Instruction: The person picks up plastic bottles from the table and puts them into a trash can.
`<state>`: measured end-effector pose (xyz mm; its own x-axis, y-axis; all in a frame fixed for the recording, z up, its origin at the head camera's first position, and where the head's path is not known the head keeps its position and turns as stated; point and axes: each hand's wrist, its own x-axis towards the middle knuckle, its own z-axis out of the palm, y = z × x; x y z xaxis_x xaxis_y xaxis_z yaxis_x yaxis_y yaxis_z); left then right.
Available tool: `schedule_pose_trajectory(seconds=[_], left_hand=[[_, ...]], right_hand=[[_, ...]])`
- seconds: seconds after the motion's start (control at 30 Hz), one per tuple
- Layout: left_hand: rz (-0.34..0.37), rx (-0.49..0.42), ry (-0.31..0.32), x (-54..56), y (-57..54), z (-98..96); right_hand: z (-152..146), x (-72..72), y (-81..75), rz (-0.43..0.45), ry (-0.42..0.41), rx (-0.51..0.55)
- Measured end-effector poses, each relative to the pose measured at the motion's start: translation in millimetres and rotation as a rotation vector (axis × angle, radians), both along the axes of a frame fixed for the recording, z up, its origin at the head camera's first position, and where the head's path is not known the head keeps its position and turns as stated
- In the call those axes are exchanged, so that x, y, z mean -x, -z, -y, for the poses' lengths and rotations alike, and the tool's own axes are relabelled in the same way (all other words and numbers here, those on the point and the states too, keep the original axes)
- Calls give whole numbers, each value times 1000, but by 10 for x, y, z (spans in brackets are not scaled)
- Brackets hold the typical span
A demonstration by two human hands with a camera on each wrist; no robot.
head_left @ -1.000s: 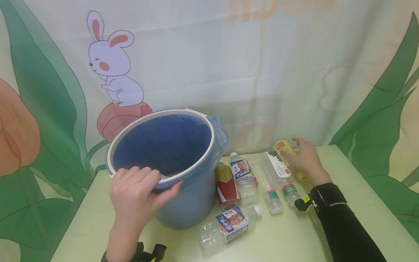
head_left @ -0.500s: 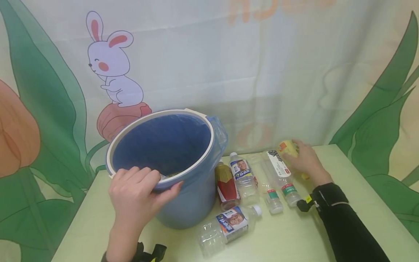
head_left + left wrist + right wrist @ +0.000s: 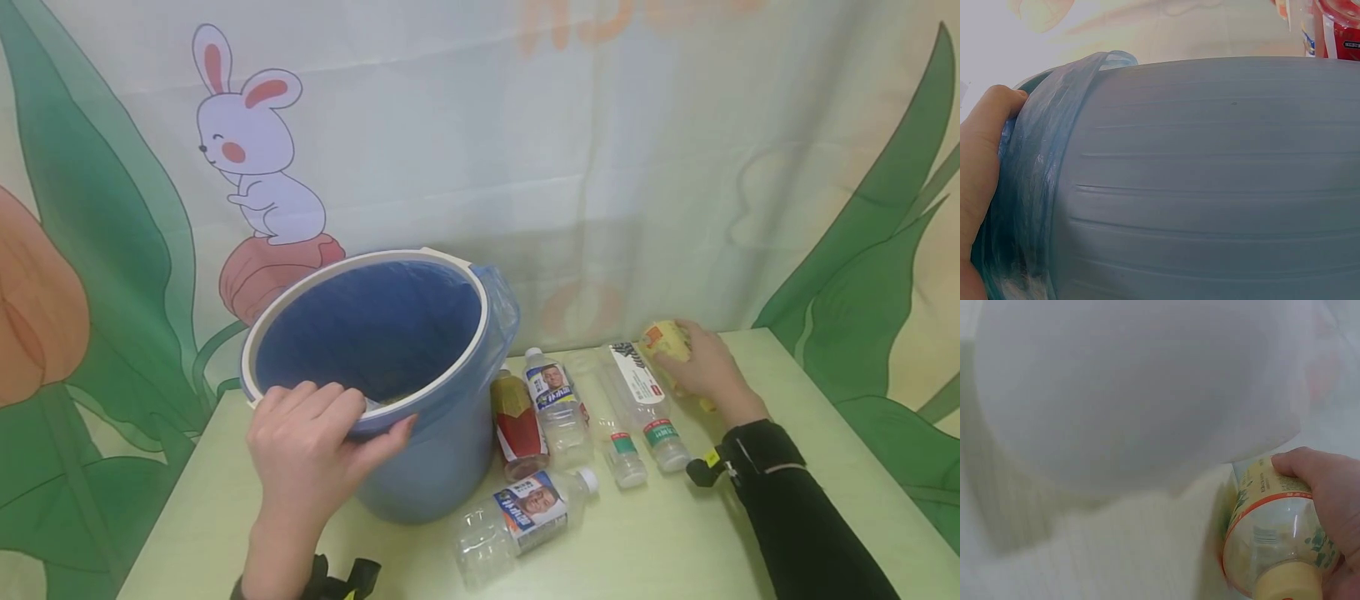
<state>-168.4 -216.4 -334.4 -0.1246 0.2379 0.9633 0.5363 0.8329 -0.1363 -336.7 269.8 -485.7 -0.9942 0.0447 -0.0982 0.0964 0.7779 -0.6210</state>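
My left hand (image 3: 307,442) grips the near rim of a blue trash can (image 3: 427,467), fingers over the edge and thumb outside. A thin blue bag (image 3: 1041,162) lines the can and folds over its rim. At the back right of the table, my right hand (image 3: 708,362) holds a bottle with a yellow label (image 3: 665,340). Its yellow cap (image 3: 1288,581) and clear shoulder show in the right wrist view, with the thumb on the label. Just left of that hand lies a clear bottle with a white label (image 3: 637,375).
A smaller clear bottle (image 3: 626,458), a blue-labelled bottle (image 3: 555,392) and a red-and-gold bottle (image 3: 519,429) lie right of the can. Another blue-labelled bottle (image 3: 528,508) lies in front. A printed curtain (image 3: 465,150) hangs behind the table (image 3: 660,542).
My right hand has closed on the yellow-labelled bottle and shifted it slightly to the right. My left hand stays on the can's rim.
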Motion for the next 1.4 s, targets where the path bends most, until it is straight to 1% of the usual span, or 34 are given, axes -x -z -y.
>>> schedule_pose_trajectory(seconds=[0.23,0.8,0.97,1.2,1.33,1.4], left_hand=[[-6,0,1,-1,-5,3],[-2,9,-4,3,3,16],[-12,8,-1,6,-10,12],[8,16,-5,0,10,17],[4,14,-4,-1,5,17],[0,13,-4,-2,-3,16]], right_hand=[[-8,-3,10,-17,-13,-2],[-37,-7,40,-14,-16,2],[-50,-6,51,-27,-20,-8],[-91,-6,52,-57,-33,-24],[-130,-22,35,-58,-20,-8],[-144,-29,-8,-52,-11,8]])
